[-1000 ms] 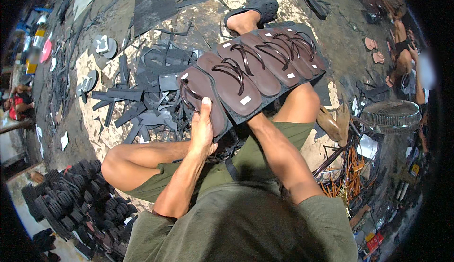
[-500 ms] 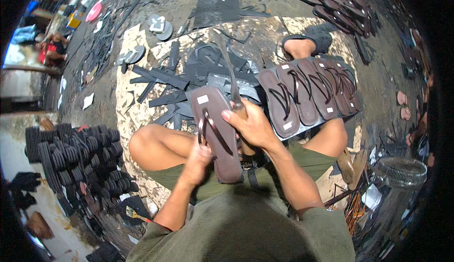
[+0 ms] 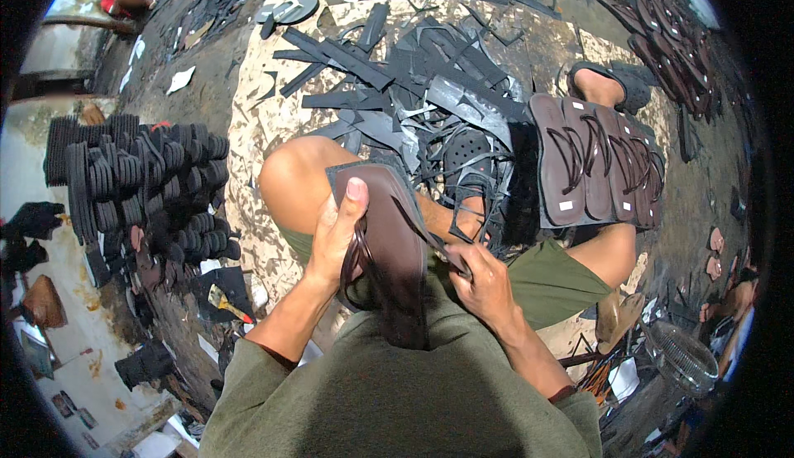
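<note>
With my left hand [image 3: 335, 239] I'm gripping a brown sandal [image 3: 395, 247] mid-frame, thumb pressing its top; my right hand [image 3: 486, 282] is closing around a knife [image 3: 455, 258] beside its edge.

Shown are one left hand [image 3: 335, 239], one right hand [image 3: 486, 282], one held brown sandal [image 3: 397, 247], two black clogs [image 3: 470, 152], two bent knees [image 3: 299, 168], one paintbrush [image 3: 222, 299] and one caged fan [image 3: 680, 359].

Black offcuts [image 3: 413, 57] lie heaped on a mottled sheet [image 3: 251, 127].
</note>
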Available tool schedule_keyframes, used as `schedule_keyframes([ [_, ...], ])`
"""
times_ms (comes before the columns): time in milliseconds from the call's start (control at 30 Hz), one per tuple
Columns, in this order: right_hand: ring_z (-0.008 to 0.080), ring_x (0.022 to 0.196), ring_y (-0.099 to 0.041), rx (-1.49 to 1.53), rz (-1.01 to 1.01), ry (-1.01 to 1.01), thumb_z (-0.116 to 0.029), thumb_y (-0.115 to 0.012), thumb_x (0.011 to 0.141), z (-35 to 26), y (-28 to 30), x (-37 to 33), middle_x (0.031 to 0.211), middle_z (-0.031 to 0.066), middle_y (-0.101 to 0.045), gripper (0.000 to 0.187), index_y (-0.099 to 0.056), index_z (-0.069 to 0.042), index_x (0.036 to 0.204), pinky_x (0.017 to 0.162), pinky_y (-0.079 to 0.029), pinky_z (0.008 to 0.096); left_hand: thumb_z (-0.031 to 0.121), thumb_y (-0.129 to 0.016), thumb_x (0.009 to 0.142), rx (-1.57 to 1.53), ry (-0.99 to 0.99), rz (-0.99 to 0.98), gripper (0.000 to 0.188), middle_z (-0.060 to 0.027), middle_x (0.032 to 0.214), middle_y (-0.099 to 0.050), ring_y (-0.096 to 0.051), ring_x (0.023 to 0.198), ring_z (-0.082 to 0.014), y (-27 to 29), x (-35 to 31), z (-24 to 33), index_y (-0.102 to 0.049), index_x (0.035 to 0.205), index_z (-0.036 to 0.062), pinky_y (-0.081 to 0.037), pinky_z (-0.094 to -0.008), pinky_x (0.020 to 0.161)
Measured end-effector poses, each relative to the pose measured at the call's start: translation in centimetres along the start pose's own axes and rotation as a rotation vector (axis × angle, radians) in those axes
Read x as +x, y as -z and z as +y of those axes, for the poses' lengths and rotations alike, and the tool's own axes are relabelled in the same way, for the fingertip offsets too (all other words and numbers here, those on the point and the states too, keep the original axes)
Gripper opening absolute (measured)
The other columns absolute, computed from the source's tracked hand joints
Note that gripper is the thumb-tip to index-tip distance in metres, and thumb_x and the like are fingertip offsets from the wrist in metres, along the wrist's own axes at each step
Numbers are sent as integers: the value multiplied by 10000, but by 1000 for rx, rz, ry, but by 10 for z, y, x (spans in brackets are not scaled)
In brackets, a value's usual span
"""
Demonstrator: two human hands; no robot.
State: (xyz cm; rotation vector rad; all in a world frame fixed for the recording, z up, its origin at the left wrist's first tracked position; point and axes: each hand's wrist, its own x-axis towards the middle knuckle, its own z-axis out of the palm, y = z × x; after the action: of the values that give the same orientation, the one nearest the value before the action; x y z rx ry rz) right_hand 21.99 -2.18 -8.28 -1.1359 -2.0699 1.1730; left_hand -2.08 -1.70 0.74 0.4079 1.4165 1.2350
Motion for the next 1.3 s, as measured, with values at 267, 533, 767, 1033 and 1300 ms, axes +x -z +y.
schedule_keyframes([
  [267, 372, 829, -678, -74, -8, 135, 15, -766, 735, -53, 19, 96, 917, 136, -643, 483, -626, -88, 1186, 690, -551, 452, 429, -657, 1017, 54, -205, -131, 448, -11, 1099, -653, -589, 969, -88, 4, 0, -3, -646, 1194, 18, -491, -281, 860],
  [533, 406, 897, -693, 1, -166, 307, -116, -738, 833, -69, 52, 128, 934, 189, -662, 435, -585, -63, 1237, 737, -574, 491, 451, -684, 994, 113, -160, -264, 492, -28, 1051, -684, -621, 929, -109, 6, -3, 4, -657, 1155, -14, -515, -274, 804],
  [767, 389, 861, -680, -284, -487, 178, -128, -737, 822, -61, 128, 108, 905, 150, -654, 346, -583, -95, 1129, 703, -551, 505, 406, -738, 950, 42, 37, -444, 544, -92, 1105, -710, -664, 992, -175, -2, -6, 23, -655, 1227, -54, -538, -323, 888],
  [1033, 413, 827, -681, -225, -597, 347, -113, -692, 845, -86, 125, 139, 848, 161, -648, 249, -560, -51, 1048, 691, -548, 524, 381, -722, 970, 274, 2, -580, 454, -62, 1079, -730, -657, 989, -150, -6, -6, 21, -694, 1194, -13, -531, -315, 887],
  [1300, 455, 926, -682, -376, -1032, 310, -73, -732, 771, -114, 124, 187, 941, 233, -704, 397, -609, 0, 1142, 771, -540, 527, 377, -730, 959, 350, 77, -685, 430, -73, 1050, -743, -678, 967, -145, -24, -7, 28, -696, 1197, 21, -547, -323, 850],
])
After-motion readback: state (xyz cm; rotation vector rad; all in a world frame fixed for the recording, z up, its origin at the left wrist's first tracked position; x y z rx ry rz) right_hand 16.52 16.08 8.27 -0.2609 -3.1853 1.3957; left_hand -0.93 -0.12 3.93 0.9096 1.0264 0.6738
